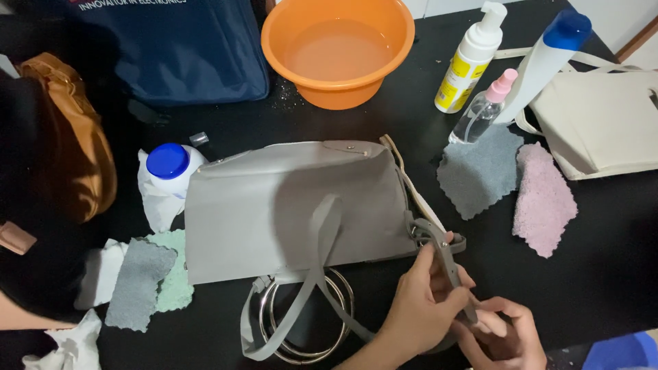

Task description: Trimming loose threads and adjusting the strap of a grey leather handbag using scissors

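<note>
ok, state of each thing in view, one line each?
grey handbag: lying flat, closed
grey strap: pinched between both hands
left hand: gripping the strap
right hand: fingers on the strap end
orange basin: upright, holds water
foam pump bottle: upright, capped
pink-topped spray bottle: upright
blue-capped jar: lid on
metal rings: flat under the bag's edge

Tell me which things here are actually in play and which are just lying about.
In hand:
left hand and right hand, both gripping the grey strap
grey handbag that the strap joins
metal ring handles under the bag

Lying about:
orange basin of water
foam pump bottle
pink-capped spray bottle
grey cloth
pink cloth
cream tote
blue-capped jar
</note>
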